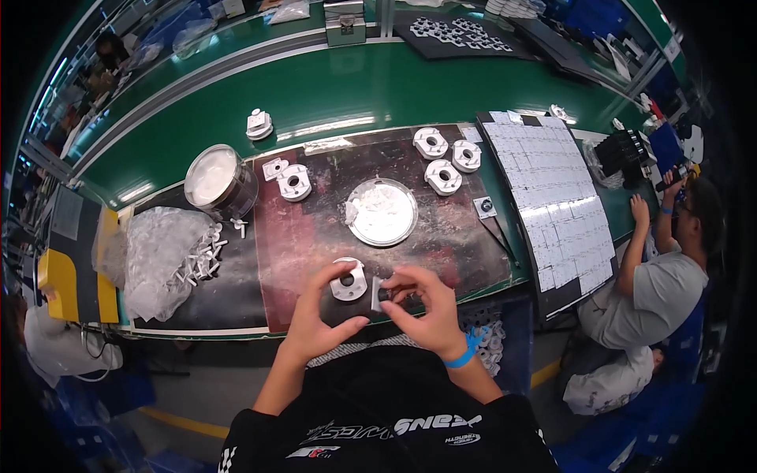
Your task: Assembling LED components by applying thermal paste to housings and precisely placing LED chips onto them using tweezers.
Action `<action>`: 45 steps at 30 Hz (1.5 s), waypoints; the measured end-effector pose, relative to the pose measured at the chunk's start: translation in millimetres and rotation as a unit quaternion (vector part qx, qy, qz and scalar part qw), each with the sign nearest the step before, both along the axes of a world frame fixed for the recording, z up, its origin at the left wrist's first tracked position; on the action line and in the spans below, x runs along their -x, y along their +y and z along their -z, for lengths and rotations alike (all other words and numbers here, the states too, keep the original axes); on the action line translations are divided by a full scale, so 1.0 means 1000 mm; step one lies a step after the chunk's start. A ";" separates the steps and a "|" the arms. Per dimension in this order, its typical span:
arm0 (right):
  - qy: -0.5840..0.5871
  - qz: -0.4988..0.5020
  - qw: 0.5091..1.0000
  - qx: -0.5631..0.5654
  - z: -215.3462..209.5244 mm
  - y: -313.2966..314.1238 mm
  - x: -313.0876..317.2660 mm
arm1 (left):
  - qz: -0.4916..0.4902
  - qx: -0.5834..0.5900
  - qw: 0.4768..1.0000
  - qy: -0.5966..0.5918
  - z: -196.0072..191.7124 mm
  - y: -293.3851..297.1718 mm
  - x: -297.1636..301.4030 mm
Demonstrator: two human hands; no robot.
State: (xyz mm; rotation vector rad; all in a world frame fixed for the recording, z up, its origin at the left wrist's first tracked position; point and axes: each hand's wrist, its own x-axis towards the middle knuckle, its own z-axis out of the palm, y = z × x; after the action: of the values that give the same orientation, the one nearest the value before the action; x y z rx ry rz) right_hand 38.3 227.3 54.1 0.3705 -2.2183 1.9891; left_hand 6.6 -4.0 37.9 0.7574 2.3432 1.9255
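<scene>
My right hand (430, 311), with a blue band at its wrist, pinches a small part (376, 295) with a pale flat plate and a dark round middle. My left hand (314, 315) is open, thumb and index finger spread apart. Its index fingertip lies at the edge of a white ring-shaped housing (347, 292) on the dark mat; whether it touches cannot be told. Beyond both hands sits a round clear dish (410, 225) with white paste-like stuff. Three white housings (443, 178) stand to the right of the dish, and another white housing (294, 184) to its left.
On the left are a clear tub (246, 185) of white material, a plastic bag (158, 260) and loose white pins (201, 262). A board of white squares (552, 197) slants at right, near a co-worker (670, 276). A small square part (485, 207) and thin dark tool (498, 238) lie between.
</scene>
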 end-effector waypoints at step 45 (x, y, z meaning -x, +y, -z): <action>-0.021 -0.025 0.997 0.072 0.026 -0.014 0.002 | -0.030 0.125 0.976 0.176 -0.003 -0.016 0.001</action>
State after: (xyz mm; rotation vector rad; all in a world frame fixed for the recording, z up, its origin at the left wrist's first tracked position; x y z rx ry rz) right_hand 36.0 213.6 28.3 0.3733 -2.0929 2.1846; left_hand 5.5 -20.2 40.5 1.0892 2.7690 1.5760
